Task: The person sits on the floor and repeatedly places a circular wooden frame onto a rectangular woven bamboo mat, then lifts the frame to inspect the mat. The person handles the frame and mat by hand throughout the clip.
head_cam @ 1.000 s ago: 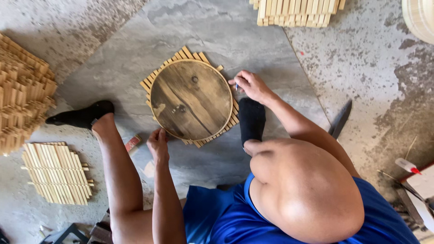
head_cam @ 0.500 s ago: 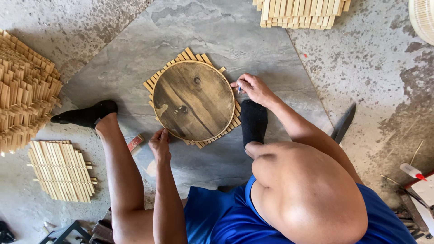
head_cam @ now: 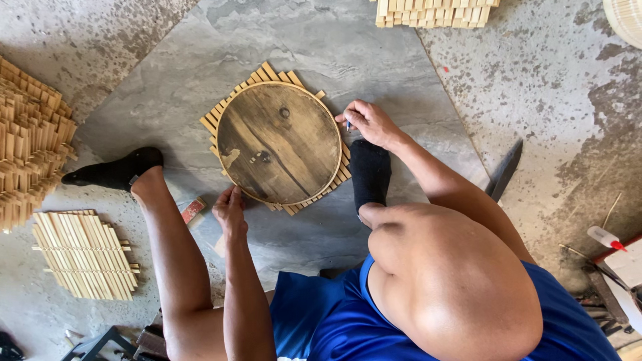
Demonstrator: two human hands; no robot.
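Several slat stacks ring grey slab; stained concrete floor.

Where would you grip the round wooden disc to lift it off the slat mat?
Probably at the disc's far rim, from the side away from the person. It lies flat on the slat mat, so only its edge offers purchase; the left hand and right hand occupy the near and right edges.

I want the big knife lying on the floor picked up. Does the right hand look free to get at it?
Probably not at once: the right hand pinches a small marker at the round wooden disc. The knife lies just beyond that forearm, with nothing covering it.
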